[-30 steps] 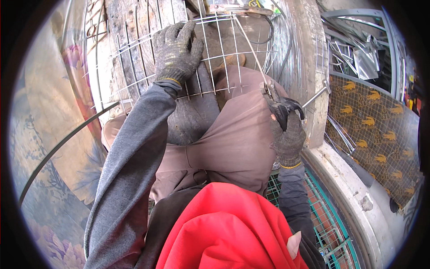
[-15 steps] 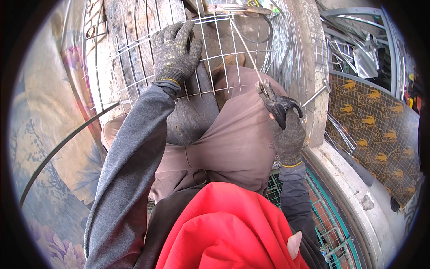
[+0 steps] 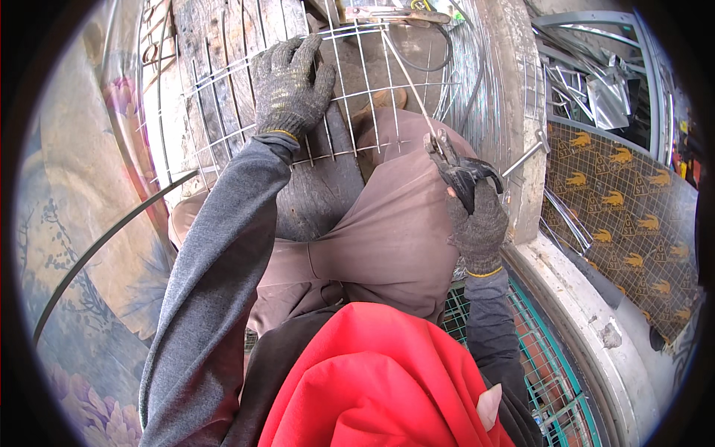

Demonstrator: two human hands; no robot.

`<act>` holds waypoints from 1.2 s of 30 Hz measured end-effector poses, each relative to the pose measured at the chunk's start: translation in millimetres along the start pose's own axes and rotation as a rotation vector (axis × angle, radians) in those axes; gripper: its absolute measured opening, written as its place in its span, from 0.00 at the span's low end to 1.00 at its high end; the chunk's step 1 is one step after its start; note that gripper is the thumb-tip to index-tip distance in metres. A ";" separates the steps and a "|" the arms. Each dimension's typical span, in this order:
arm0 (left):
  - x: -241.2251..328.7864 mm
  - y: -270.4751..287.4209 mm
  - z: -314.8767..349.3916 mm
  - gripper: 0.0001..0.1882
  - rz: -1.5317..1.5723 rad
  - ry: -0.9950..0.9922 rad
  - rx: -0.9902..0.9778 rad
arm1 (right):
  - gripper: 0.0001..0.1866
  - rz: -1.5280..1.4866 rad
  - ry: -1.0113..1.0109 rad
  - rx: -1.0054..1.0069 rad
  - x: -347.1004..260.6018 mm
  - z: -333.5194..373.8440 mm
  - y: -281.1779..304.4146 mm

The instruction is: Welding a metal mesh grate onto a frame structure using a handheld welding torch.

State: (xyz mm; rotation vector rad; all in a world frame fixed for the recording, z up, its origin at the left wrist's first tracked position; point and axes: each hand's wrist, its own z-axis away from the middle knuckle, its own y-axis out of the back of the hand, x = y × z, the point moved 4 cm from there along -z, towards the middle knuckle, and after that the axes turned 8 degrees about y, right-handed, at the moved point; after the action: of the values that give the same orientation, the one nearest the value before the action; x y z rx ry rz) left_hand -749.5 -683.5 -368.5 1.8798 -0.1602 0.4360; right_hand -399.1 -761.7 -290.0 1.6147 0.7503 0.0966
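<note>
My left hand, in a grey knit glove, lies flat with fingers spread on a white wire mesh panel that rests across my knees. My right hand, also gloved, is closed around black-handled pliers. The pliers' jaws meet a thin loose wire that runs up along the mesh's right edge. My brown trousers fill the middle under the mesh, and a red cloth covers my chest at the bottom.
A weathered wooden board lies under the mesh. A green wire grid sits at lower right beside a concrete kerb. A yellow-patterned dark sheet and metal frames stand at right. Flowered fabric hangs at left.
My right hand with the pliers has moved up and left toward the mesh's right edge, reaching the loose wire. My left hand stays flat on the mesh.
</note>
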 end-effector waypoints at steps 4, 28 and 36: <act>-1.5 -2.1 -2.3 0.28 0.064 0.047 -0.032 | 0.30 0.039 0.032 0.021 1.8 4.9 -2.5; 0.9 2.4 -1.3 0.29 -0.001 0.005 0.017 | 0.24 0.015 0.094 0.116 -5.0 -1.5 1.5; 2.9 4.9 -1.6 0.29 -0.007 0.008 0.010 | 0.22 -0.074 0.051 -0.059 -8.8 -16.8 1.5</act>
State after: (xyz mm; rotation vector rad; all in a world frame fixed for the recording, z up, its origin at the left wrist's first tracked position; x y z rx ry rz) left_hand -748.8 -683.4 -362.6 1.8879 -0.1463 0.4406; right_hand -413.3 -751.8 -282.0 1.5317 0.8390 0.1060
